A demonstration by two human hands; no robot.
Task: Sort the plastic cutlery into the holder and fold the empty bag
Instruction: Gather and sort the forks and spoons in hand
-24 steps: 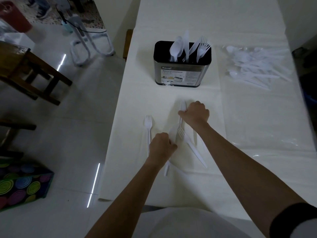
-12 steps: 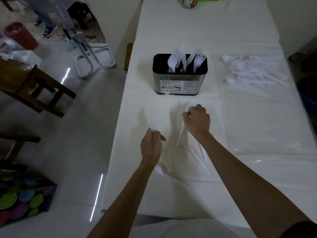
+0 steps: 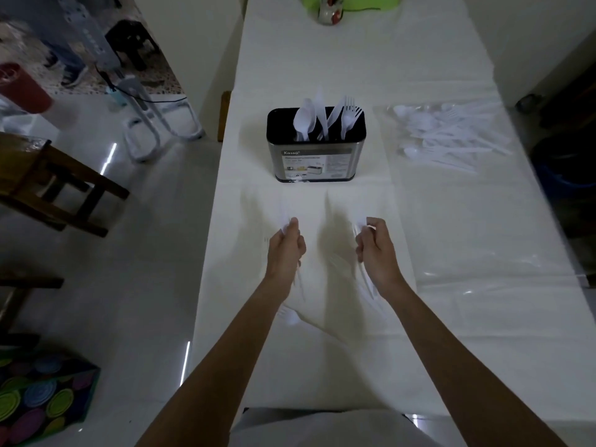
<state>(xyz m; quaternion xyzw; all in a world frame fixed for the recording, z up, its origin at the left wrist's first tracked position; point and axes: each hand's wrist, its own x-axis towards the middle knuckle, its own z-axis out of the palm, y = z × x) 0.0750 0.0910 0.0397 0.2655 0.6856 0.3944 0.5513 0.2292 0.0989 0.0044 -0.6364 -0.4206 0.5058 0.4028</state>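
A steel cutlery holder (image 3: 314, 162) with a black rim stands mid-table, with white spoons, knives and forks upright in it. To its right a clear plastic bag (image 3: 451, 137) lies flat with several white cutlery pieces in it. My left hand (image 3: 287, 250) is raised above the table and grips a blurred white piece of cutlery. My right hand (image 3: 375, 246) is raised beside it and grips another blurred white piece. Under my hands a white fork (image 3: 290, 316) and other loose pieces lie on the white tablecloth (image 3: 451, 317).
A green object (image 3: 351, 3) and a small jar stand at the table's far end. Left of the table are a wooden chair (image 3: 48, 182), a white stand (image 3: 154, 124) and a colourful bag (image 3: 38, 398) on the floor.
Both hands lifted from the table with a piece of cutlery each and moved apart. The camera tilted up, so the holder sits lower in view.
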